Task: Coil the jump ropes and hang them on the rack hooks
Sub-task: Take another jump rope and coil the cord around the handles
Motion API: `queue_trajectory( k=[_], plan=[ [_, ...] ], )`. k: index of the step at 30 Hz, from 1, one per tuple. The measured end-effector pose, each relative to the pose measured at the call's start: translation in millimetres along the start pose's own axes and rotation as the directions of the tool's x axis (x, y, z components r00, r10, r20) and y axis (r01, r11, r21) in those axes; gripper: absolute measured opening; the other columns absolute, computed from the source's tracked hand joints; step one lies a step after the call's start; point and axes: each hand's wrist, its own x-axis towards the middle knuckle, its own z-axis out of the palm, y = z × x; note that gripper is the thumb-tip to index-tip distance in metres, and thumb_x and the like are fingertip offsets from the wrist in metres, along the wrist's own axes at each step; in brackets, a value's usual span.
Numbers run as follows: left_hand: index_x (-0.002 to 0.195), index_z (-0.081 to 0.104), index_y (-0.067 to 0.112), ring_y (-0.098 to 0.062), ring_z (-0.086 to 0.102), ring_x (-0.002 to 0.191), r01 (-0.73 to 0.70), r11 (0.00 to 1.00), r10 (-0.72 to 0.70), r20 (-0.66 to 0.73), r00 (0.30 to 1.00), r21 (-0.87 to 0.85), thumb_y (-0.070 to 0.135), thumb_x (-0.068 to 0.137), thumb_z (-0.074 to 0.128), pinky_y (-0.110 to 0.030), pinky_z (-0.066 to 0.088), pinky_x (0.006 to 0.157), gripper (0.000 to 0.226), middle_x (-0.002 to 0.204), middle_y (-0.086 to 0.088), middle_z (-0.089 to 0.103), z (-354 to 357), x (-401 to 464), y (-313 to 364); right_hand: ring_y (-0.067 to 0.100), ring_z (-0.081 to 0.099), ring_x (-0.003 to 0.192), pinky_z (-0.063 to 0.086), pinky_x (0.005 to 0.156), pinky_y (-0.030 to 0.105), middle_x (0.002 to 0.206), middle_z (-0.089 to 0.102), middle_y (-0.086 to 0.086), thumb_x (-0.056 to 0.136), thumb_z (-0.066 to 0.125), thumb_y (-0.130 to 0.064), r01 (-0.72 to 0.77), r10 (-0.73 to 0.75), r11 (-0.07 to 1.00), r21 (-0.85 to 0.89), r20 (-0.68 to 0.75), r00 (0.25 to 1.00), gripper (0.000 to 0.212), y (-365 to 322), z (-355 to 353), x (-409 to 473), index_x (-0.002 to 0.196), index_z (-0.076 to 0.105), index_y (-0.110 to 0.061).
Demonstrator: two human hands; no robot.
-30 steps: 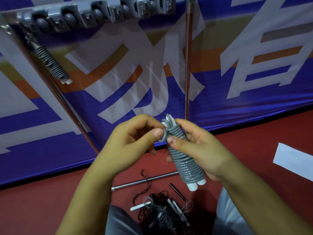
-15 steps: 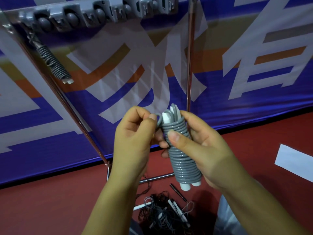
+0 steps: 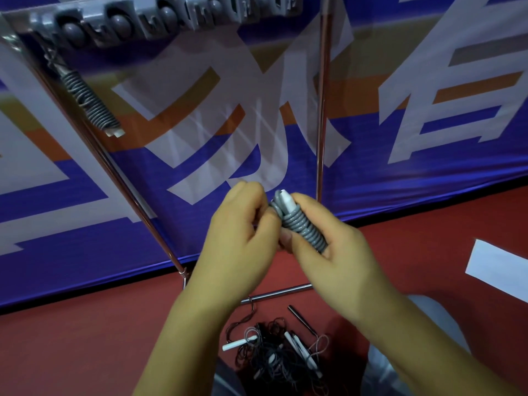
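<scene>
- Right hand [image 3: 328, 252] grips the coiled grey jump rope [image 3: 303, 224], fingers and thumb curled round the bundle; white handle tip [image 3: 287, 197] pokes out the top.
- Bundle is tilted, top end leaning left, held in mid-air in front of the banner [image 3: 428, 155], well below the rack.
- Left hand [image 3: 240, 238] is closed in a pinch at the upper end of the same bundle, fingertips tucked in against the grey cord. Exactly which strand it pinches: cannot tell, fingers hide it.
- Both hands touch the bundle; the two hands meet at its upper left side.
- Hook rack [image 3: 160, 18] runs along the top edge, grey, with a row of round knobs.
- One coiled rope [image 3: 88, 101] already hangs from the left end of the rack, slanting down to the right, white handle ends at the bottom.
- Rack stands on thin metal poles: one slanted pole [image 3: 120, 181] left, one upright pole [image 3: 321, 110] centre-right, a horizontal bar [image 3: 280, 292] on the floor.
- Loose pile of ropes [image 3: 274, 358] on the red floor [image 3: 71, 352] below the hands: dark and grey cords tangled, white and dark handles sticking out.
- White sheet [image 3: 500, 267] lies on the floor at far right, well apart from the pile.
</scene>
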Motion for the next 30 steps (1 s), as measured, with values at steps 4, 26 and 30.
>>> queue_trajectory(
  k=[4,26,30],
  plan=[
    [0.074,0.044,0.015,-0.017,0.056,0.071,0.087,0.995,-0.083,0.077,0.994,-0.04,0.015,0.094,0.042,-0.029,0.048,0.065,0.021,0.08,-0.006,0.053,5,-1,-6,0.004,0.06,0.078,0.05,0.072,0.027,0.089,0.065,-0.012,0.092,0.061,-0.021,0.037,-0.051,0.987,-0.157,-0.087,0.995,0.034,8,1,3,0.121,0.055,-0.036],
    [0.082,0.063,0.001,-0.012,0.067,0.061,0.291,0.944,-0.281,0.082,0.956,-0.159,0.002,0.088,0.051,-0.03,0.057,0.064,0.014,0.065,-0.008,0.069,9,14,-17,0.021,0.064,0.073,0.054,0.061,0.036,0.094,0.064,0.0,0.081,0.062,-0.018,0.134,-0.318,0.748,-0.65,-0.173,0.932,0.053,22,5,15,0.133,0.056,-0.027],
    [0.075,0.061,0.003,-0.007,0.061,0.056,0.284,0.856,-0.225,0.184,0.957,-0.432,0.003,0.085,0.054,-0.019,0.048,0.054,0.012,0.06,0.002,0.064,1,15,-31,0.0,0.057,0.102,0.046,0.089,0.02,0.113,0.057,-0.016,0.087,0.067,-0.027,-0.082,0.091,0.967,-0.242,0.028,0.995,0.055,13,-8,22,0.135,0.047,-0.041]
  ],
)
